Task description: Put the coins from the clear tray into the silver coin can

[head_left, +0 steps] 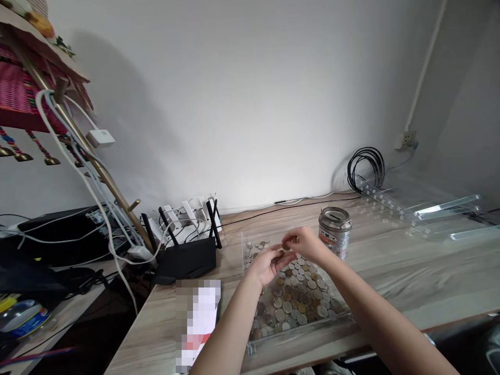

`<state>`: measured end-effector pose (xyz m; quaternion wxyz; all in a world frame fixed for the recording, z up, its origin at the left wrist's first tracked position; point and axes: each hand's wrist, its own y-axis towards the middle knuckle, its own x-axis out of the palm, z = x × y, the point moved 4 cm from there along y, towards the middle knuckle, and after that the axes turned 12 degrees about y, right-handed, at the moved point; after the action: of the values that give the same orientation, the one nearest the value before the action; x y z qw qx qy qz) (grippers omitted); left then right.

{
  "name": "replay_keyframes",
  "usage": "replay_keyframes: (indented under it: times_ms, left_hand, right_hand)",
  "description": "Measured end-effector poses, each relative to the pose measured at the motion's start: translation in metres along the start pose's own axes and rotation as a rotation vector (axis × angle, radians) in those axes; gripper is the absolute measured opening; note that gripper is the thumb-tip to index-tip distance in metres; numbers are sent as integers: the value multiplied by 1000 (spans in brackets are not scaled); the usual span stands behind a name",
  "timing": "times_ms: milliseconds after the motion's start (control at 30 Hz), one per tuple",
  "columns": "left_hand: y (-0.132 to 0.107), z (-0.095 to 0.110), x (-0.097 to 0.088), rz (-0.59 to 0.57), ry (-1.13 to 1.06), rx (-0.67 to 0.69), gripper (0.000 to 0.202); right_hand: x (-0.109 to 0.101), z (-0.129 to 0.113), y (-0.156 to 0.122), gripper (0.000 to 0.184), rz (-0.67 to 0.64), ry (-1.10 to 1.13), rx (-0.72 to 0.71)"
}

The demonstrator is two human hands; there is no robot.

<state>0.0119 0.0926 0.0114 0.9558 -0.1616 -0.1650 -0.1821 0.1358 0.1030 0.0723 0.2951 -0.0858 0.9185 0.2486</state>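
A clear acrylic tray (250,348) lies on the wooden desk and holds several mixed coins (299,304). Both my hands hover over its far half. My left hand (266,265) is palm up and cupped, with what looks like coins resting in it. My right hand (302,244) is pinched at the fingertips just above the left palm; whatever it pinches is too small to make out. A tin coin can (335,232) with a slotted lid stands just behind the tray on the right.
A black router (186,254) with antennas and a white power strip (187,213) sit at the back left amid cables. A coiled black cable (365,166) and clear acrylic pieces (422,205) lie at the back right. A pixelated object (197,323) lies left of the tray.
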Motion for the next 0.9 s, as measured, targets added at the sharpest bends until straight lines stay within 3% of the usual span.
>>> replay_keyframes:
  times_ms: [67,133,200,300,367,467,533,633,733,833,900]
  left_hand:
    - [-1,0,0,-10,-21,-25,25]
    - [-2,-1,-1,16,-33,-69,28]
    - [-2,-2,-3,61,-35,-108,29]
    - [-2,-1,-5,94,-30,-106,28]
    - [-2,-1,-5,92,-34,-76,26]
    - [-1,0,-6,89,-48,-46,24]
    - [1,-2,-6,86,-77,-59,20]
    - [5,-4,-7,96,-144,-85,20]
    - [8,-5,-8,107,-169,-86,18]
    - [8,-6,-7,64,-162,-85,13]
    - [6,-6,-6,22,-153,-79,16]
  right_hand:
    - [-39,4,-2,22,281,-133,0]
    - [-81,14,-8,23,558,-361,95]
    - [-108,31,-10,21,584,-495,250]
    - [-121,54,-10,20,449,-519,397]
    - [-117,52,-10,20,467,-524,371]
    - [-97,28,-11,27,555,-480,176]
    - [-67,13,-7,29,370,-346,69]
    - [-11,2,-2,27,-73,-185,36]
    - [23,4,0,20,-210,-195,72]
    - [22,5,2,15,-195,-127,80]
    - [-5,4,2,18,-36,-63,71]
